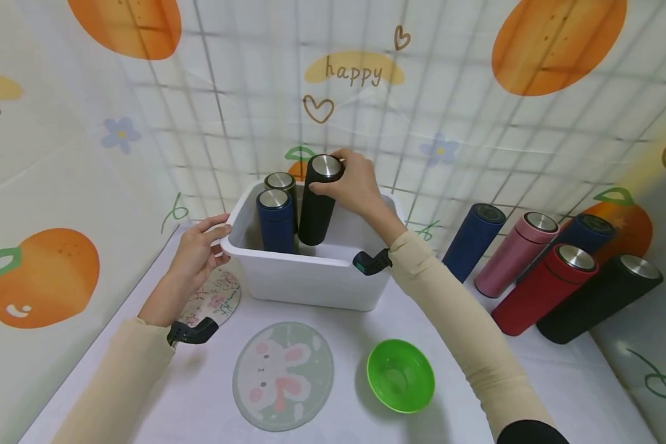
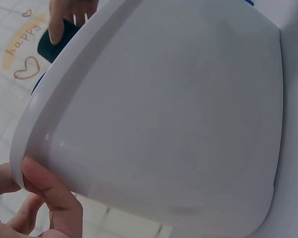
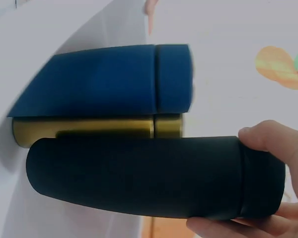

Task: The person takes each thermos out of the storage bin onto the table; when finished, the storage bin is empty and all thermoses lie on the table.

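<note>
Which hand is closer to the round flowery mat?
Left. The left hand pinches the rim of the white bin, close to the round flowery mat. The right hand is farther away, over the bin, holding a black bottle.

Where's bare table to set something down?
Bare: table between white bin, rabbit mat and green bowl; also between right sleeve and near side of five clustered bottles. Crowded: that cluster; bin's left half: blue bottle, gold bottle.

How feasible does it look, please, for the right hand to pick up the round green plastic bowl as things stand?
Probably not: the right hand grips a black cylindrical silver-topped bottle with its lower end inside the white rectangular plastic bin, though nothing covers the bowl.
</note>
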Available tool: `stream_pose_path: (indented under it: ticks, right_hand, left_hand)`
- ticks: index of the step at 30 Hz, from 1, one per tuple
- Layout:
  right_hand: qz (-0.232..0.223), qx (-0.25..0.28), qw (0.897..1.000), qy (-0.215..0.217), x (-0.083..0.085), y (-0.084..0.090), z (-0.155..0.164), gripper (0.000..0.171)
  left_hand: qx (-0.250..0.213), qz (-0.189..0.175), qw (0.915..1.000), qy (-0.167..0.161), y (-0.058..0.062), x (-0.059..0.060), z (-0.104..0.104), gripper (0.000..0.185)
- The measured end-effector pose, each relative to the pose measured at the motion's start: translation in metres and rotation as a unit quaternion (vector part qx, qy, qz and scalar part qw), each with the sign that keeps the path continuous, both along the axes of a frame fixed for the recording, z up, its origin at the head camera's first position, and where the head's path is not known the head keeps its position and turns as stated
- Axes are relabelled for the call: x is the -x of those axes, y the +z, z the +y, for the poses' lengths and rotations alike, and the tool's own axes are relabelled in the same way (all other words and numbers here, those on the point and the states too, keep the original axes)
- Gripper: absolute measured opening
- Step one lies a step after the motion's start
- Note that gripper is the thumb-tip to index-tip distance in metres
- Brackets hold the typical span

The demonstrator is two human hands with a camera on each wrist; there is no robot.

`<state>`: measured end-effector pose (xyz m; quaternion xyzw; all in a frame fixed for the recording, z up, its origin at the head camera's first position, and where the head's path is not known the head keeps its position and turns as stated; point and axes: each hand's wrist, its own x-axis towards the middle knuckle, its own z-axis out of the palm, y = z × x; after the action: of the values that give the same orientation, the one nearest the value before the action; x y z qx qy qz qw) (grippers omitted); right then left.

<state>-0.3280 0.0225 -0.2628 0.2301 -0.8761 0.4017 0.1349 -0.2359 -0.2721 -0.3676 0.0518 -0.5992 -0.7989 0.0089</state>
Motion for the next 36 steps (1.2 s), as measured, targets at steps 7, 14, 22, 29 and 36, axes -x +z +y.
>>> stream_pose_path:
  ticks: [7, 14, 22, 29, 36]
  right_hand:
    - [0.037, 0.043, 0.998, -0.001, -0.019, 0.016, 0.015, 0.06]
    - [0.059, 0.09, 0.994, -0.002, -0.039, 0.031, 0.035, 0.059]
    - [0.101, 0.143, 0.984, 0.011, -0.06, 0.046, 0.055, 0.057]
    - [0.132, 0.145, 0.98, -0.014, -0.081, 0.053, 0.075, 0.057]
    - [0.154, 0.148, 0.977, -0.012, -0.102, 0.06, 0.09, 0.056]
  left_hand:
    - [-0.004, 0.003, 1.0, -0.001, 0.0, 0.0, -0.002, 0.046]
    - [-0.01, 0.003, 0.9999, 0.001, -0.001, 0.001, -0.003, 0.042]
    - [-0.015, 0.009, 0.9998, -0.003, -0.002, 0.0, -0.004, 0.047]
    - [-0.013, 0.006, 0.9999, -0.007, -0.002, 0.003, -0.002, 0.048]
    - [-0.01, 0.003, 0.9999, -0.008, -0.002, 0.001, -0.001, 0.054]
